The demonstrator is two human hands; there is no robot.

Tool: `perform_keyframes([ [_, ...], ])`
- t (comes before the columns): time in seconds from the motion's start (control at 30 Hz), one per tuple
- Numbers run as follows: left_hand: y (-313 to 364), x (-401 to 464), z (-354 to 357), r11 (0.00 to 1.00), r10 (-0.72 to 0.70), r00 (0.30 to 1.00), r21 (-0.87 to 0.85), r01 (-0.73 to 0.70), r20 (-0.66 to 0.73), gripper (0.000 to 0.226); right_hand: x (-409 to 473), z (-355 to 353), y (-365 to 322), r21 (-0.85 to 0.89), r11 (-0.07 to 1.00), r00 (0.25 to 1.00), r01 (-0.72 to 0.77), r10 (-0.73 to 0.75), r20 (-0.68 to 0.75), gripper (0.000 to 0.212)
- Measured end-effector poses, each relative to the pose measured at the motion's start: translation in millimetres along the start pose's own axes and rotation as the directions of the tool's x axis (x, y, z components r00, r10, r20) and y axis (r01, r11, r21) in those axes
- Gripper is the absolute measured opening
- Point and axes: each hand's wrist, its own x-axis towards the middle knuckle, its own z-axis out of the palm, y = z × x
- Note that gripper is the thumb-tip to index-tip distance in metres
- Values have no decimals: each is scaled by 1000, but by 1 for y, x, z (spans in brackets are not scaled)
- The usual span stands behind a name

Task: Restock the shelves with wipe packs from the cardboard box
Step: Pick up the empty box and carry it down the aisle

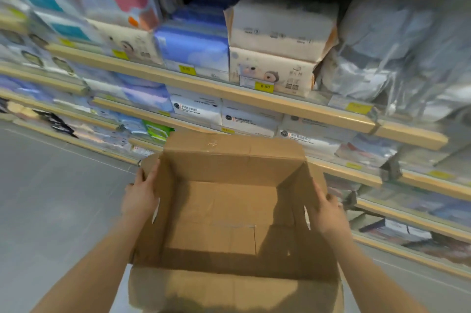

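An open brown cardboard box (229,213) is held up in front of me, and its inside shows only bare cardboard. My left hand (141,195) grips the box's left wall near the flap. My right hand (328,213) grips the right wall. Behind the box run wooden shelves (229,94) stocked with wipe and tissue packs. White packs with dark round logos (244,117) lie on the shelf just above the box. Cream packs with cartoon animals (272,73) and blue packs (193,50) sit one shelf higher. The view is blurred by motion.
Large clear-wrapped bundles (397,52) fill the shelf at the right. Yellow price tags (264,86) line the shelf edges. A grey floor (51,198) stretches out at the left, below the lowest shelves. A green pack (156,130) lies left of the box's far flap.
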Motion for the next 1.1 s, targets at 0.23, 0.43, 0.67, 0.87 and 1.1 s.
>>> perform_keyframes([
  [0.23,-64,-20,-20,975,-216,975,-66,212,-49,86,40,-20,-85,-83,977,977,196,-188,102,74],
  [0.43,-132,-49,-17,886,-456,887,-131,445,-71,82,69,-7,-178,-86,895,888,437,-415,197,73],
  [0.67,-192,-60,7,752,-642,765,-236,615,-52,85,113,19,-296,-86,753,735,653,-602,313,79],
  [0.87,-230,-59,5,631,-760,649,-252,734,-13,83,121,23,-395,-194,617,646,763,-709,283,74],
  [1.1,-267,-55,-14,500,-860,508,-249,830,-34,81,123,28,-499,-318,464,546,827,-797,259,68],
])
